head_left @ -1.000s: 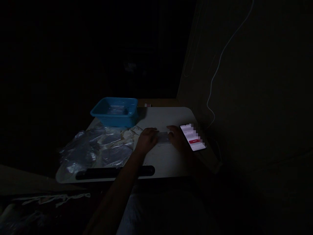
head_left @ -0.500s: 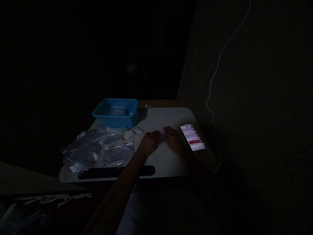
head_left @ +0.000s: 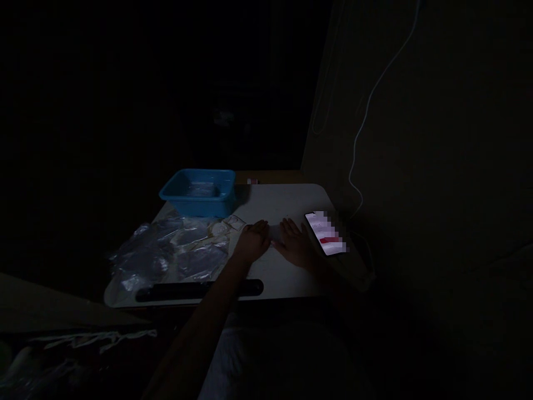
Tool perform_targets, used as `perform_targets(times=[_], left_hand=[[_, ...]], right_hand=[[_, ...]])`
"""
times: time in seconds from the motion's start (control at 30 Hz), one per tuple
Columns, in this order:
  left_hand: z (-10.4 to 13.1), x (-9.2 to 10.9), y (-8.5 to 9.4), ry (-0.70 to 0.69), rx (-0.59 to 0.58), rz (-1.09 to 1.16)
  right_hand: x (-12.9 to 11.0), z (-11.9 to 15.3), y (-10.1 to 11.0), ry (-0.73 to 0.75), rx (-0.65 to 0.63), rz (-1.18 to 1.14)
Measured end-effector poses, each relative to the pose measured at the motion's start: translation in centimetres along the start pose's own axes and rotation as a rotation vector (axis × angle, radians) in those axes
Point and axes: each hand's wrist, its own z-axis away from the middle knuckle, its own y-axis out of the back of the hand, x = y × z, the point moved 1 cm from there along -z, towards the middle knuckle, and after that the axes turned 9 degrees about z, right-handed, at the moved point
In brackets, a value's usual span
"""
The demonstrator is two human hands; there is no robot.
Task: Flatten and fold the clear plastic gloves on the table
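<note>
In dim light, my left hand (head_left: pixel 253 243) lies palm down on a white tabletop (head_left: pixel 287 283), its fingers stretched out. It rests at the left side of a small, pale, see-through sheet (head_left: pixel 274 233) that looks like plastic. At that sheet's right side my right hand (head_left: pixel 295 244) lies flat, fingers a little apart and thumb pointing inward. Both palms cover part of the sheet. Crumpled clear plastic bags (head_left: pixel 145 255) spread over the table to the left of my left hand, close to a small packet with a round print (head_left: pixel 220 228).
A blue plastic basin (head_left: pixel 200 206) with clear plastic inside stands at the back left. A lit phone (head_left: pixel 327 236) lies at the table's right side. Along the front edge runs a black strip (head_left: pixel 179 290). A white cable (head_left: pixel 366 111) hangs down the right wall.
My right hand has turned and spread its fingers, its thumb now reaching inward. The gap between my hands is slightly wider, showing more of the sheet. My left hand has shifted slightly left.
</note>
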Motion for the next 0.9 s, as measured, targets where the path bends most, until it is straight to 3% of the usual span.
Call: perform_targets(times=[0.37, 0.43, 0.57, 0.67, 0.8, 0.9], left_hand=[[0.3, 0.1, 0.7, 0.172, 0.086, -0.016], [0.3, 0.3, 0.8, 0.097, 0.078, 0.009], [0.2, 0.6, 0.3, -0.136, -0.069, 0.057], [0.1, 0.5, -0.2, -0.150, -0.140, 0.056], [0.1, 0.7, 0.0, -0.182, -0.151, 0.049], [-0.2, 1.8, 0.2, -0.099, -0.155, 0.072]], right_hand=[[-0.1, -0.1, -0.1, -0.020, -0.068, -0.036], [0.0, -0.1, -0.1, -0.018, -0.071, -0.038], [0.0, -0.1, 0.0, -0.020, -0.071, -0.033], [0.0, -0.1, -0.1, -0.011, -0.070, -0.042], [0.1, -0.1, -0.3, -0.013, -0.076, -0.049], [0.1, -0.2, -0.3, -0.015, -0.077, -0.028]])
